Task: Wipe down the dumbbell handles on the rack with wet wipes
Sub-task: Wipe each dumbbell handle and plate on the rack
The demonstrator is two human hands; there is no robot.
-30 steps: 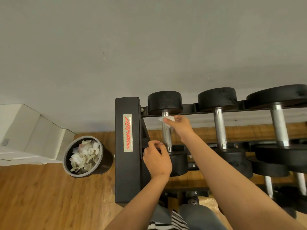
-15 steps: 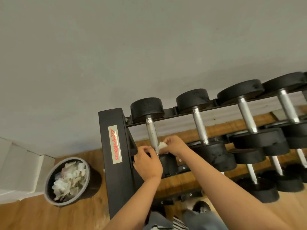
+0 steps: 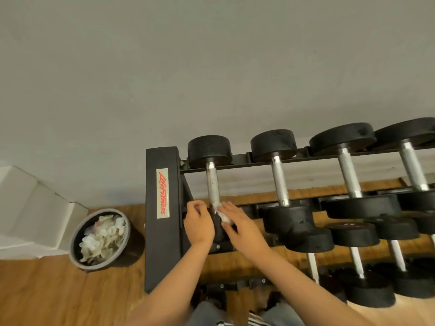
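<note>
Your left hand (image 3: 199, 225) and right hand (image 3: 240, 225) cover most of the near head of the leftmost dumbbell (image 3: 209, 149). The wet wipe (image 3: 224, 216) shows only as a white scrap gripped under your right fingers, hiding the lower end of the handle (image 3: 213, 184). Your left fingertips are blurred. The rightmost dumbbell (image 3: 410, 168) runs off the right edge.

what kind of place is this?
Probably a gym or home workout room: a rack with a fitness-brand label, rows of black dumbbells on it, and a bin of used wipes beside it.
</note>
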